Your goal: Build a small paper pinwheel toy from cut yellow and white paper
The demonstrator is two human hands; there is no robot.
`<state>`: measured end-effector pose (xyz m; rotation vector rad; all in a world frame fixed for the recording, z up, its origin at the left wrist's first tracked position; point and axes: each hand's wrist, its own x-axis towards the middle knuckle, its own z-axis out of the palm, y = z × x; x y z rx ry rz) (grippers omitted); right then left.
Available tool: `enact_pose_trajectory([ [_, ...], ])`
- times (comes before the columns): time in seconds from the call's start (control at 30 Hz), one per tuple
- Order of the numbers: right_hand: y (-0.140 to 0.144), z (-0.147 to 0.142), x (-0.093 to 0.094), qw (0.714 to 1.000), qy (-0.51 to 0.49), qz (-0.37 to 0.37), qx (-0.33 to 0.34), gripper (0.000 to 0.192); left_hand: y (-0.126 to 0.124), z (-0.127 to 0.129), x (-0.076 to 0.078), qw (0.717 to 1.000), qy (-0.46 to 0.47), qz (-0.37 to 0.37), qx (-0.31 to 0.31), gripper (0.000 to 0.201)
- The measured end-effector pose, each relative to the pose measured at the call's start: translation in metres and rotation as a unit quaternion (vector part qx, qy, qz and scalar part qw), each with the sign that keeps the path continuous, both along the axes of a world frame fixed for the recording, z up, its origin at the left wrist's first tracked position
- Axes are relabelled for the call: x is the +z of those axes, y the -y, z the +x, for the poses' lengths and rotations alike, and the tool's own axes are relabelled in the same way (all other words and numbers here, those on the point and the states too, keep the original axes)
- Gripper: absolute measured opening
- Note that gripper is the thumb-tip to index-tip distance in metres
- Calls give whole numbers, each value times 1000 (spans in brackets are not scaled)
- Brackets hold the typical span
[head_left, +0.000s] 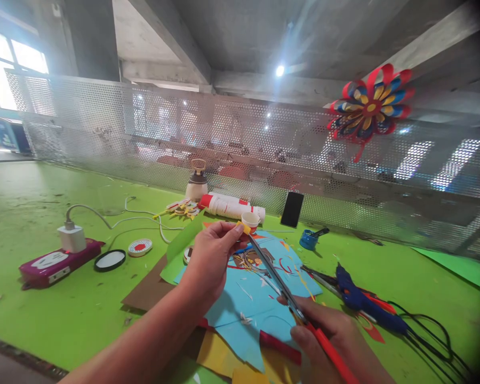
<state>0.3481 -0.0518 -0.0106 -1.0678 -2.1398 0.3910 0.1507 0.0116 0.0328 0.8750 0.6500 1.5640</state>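
The left hand (211, 257) is pinching a small yellow paper piece (246, 228) between the thumb and the fingertips, closed tightly on it, and is holding it up above the table. The right hand (328, 335) is gripping the red handles of the scissors (282, 288), with the fingers closed around them. The blades are pointing up and to the left, and their tips are meeting the yellow piece just beside the left thumb; I cannot tell how far the blades are apart.

Under both hands, sheets of blue paper (256, 304) are lying on the green table (44, 320), with yellow, red and brown sheets partly showing below them and a green sheet (182, 245) at the left. A blue glue gun (364, 301) is lying just to the right of the papers, with its black cable running toward the table edge. Behind the yellow piece, a small white cup (250, 220) is standing near a white roll with red ends (230, 207). A black phone (292, 209) is leaning upright against the perforated metal screen (144, 133), and a small blue container (308, 240) is sitting near it. At the far left, a purple power strip (56, 264) is carrying a white charger (72, 237). A paper flower (370, 106) in red, blue and yellow is hanging on the screen at the upper right.
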Motion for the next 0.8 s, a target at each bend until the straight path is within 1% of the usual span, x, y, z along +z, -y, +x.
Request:
enact_pose_trajectory([
  [0.1, -1, 1, -3, 1000, -1, 7, -8, 33, 0, 0, -1, 1000, -4, 0, -1, 12],
  [0.23, -2, 4, -7, 999, 5, 34, -24, 34, -2, 0, -1, 1000, -5, 2, -1, 12],
  [0.37, -3, 8, -7, 999, 41, 23, -4, 33, -2, 0, -1, 1000, -4, 3, -2, 11],
  [0.5, -2, 8, -8, 999, 41, 25, 1, 33, -2, 0, 0, 1000, -1, 1, -7, 12],
  [0.57, 0, 6, -10, 999, 30, 19, -9, 33, -2, 0, 0, 1000, -1, -5, -8, 12],
  [0.67, 1, 4, -13, 999, 15, 4, -43, 36, -3, 0, -1, 1000, -3, -10, -8, 13],
  [0.8, -2, 8, -16, 998, 42, -19, -35, 38, -3, -1, -3, 1000, -12, -8, -7, 12],
])
